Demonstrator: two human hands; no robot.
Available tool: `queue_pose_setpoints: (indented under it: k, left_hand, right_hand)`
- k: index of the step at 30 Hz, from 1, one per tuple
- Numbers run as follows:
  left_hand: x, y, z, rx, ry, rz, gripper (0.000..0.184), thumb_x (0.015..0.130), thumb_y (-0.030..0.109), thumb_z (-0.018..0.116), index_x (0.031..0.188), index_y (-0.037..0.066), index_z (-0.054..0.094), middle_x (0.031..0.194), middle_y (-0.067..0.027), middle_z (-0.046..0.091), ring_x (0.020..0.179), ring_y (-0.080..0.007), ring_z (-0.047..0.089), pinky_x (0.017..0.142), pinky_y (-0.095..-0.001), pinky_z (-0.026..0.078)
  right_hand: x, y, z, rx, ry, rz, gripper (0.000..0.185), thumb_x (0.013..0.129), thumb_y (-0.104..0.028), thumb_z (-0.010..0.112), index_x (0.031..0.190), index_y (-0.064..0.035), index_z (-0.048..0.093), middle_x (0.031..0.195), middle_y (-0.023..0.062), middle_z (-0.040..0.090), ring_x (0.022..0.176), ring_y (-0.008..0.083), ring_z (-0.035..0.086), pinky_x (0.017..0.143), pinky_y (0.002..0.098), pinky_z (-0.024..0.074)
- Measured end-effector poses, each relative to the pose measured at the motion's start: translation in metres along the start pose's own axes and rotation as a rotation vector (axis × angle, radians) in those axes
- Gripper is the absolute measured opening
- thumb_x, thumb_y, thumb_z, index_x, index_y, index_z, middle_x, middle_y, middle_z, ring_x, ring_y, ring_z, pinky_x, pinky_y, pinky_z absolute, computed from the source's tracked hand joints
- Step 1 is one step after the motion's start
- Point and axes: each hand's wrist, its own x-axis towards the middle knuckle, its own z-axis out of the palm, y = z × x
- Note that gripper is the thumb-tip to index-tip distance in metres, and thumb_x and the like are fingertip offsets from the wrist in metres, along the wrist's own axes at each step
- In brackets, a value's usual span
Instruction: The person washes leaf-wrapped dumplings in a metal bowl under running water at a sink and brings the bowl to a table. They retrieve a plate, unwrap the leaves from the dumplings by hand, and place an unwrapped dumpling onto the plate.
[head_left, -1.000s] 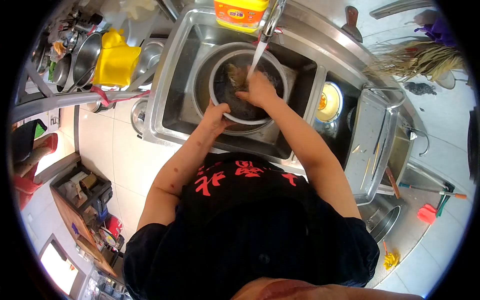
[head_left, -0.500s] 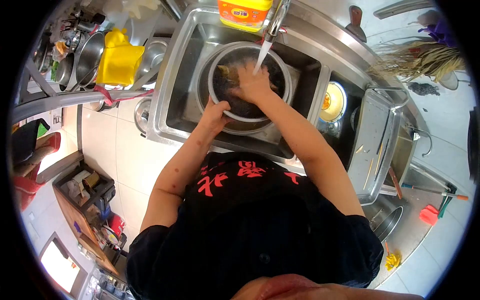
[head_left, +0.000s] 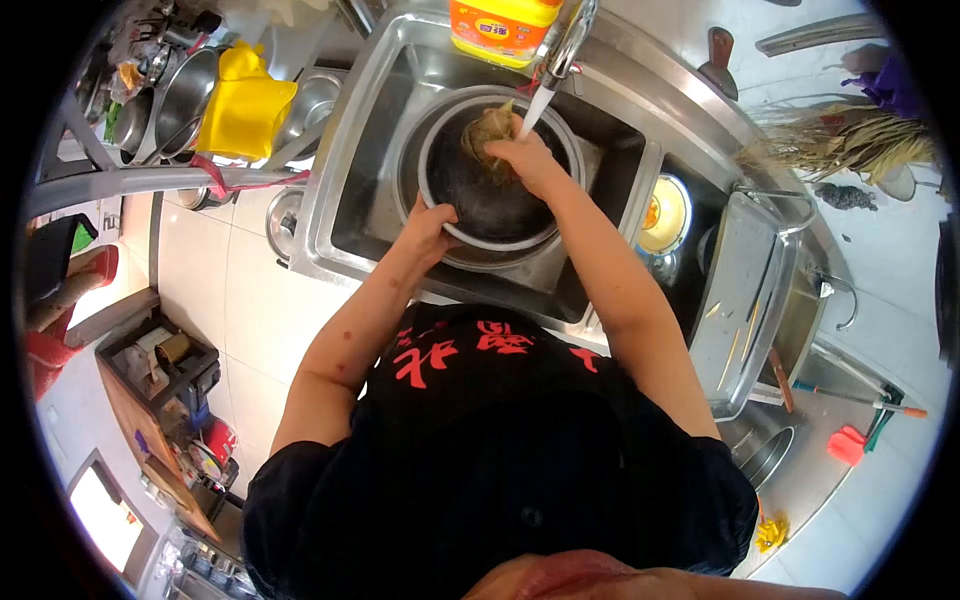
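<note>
A round metal pot (head_left: 573, 165) with a dark inside sits in the left basin of a steel sink (head_left: 345, 190), within or on a second round vessel. My left hand (head_left: 430, 222) grips its near left rim, thumb over the edge. In my right hand (head_left: 523, 160) is a clump of brownish-green, leafy material (head_left: 487, 138), held over the pot's far side. Water runs from the faucet (head_left: 567, 50) beside that hand. What lies at the bottom of the pot is too dark to tell.
Behind the basin stands a yellow and orange tub (head_left: 503, 30). The right basin holds a yellowish bowl (head_left: 667, 214), with a metal tray (head_left: 740, 300) beyond it. Yellow gloves (head_left: 245, 105) hang on a rail at the left. Dry leaves (head_left: 840, 140) lie at the upper right.
My right hand was spread in the dark water and has now closed on the leafy clump, which is lifted higher into view. My left hand stays on the rim.
</note>
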Motion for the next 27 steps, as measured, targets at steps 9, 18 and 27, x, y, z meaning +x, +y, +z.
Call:
queue_pose_setpoints:
  k: [9, 18, 27]
  left_hand:
    - [-0.008, 0.007, -0.01, -0.024, 0.029, 0.022, 0.06, 0.068, -0.005, 0.046, 0.125, 0.007, 0.033, 0.103, -0.0155, 0.054, 0.085, -0.0318, 0.061, 0.066, -0.0471, 0.056]
    - [-0.01, 0.008, -0.011, -0.026, 0.015, 0.053, 0.062, 0.067, -0.005, 0.045, 0.126, 0.006, 0.032, 0.111, -0.0178, 0.049, 0.093, -0.0353, 0.058, 0.07, -0.0516, 0.055]
    - [0.01, -0.02, -0.032, -0.186, -0.038, -0.094, 0.061, 0.068, -0.006, 0.044, 0.126, 0.008, 0.032, 0.111, -0.0169, 0.048, 0.098, -0.0353, 0.054, 0.075, -0.0557, 0.052]
  right_hand:
    - [-0.002, -0.01, 0.016, 0.164, 0.007, 0.242, 0.037, 0.085, -0.036, 0.059, 0.107, -0.0076, 0.053, 0.092, 0.0054, 0.062, 0.073, 0.0156, 0.062, 0.054, 0.0281, 0.0498]
    - [-0.006, -0.027, 0.021, -0.914, 0.078, 0.016, 0.043, 0.085, -0.036, 0.058, 0.11, -0.0018, 0.054, 0.103, 0.0145, 0.06, 0.096, 0.0299, 0.058, 0.086, 0.0334, 0.0435]
    - [-0.012, -0.025, -0.04, -0.924, 0.248, -0.399, 0.028, 0.084, -0.021, 0.06, 0.109, -0.0085, 0.06, 0.101, 0.0121, 0.061, 0.084, 0.0229, 0.061, 0.074, 0.0316, 0.0471]
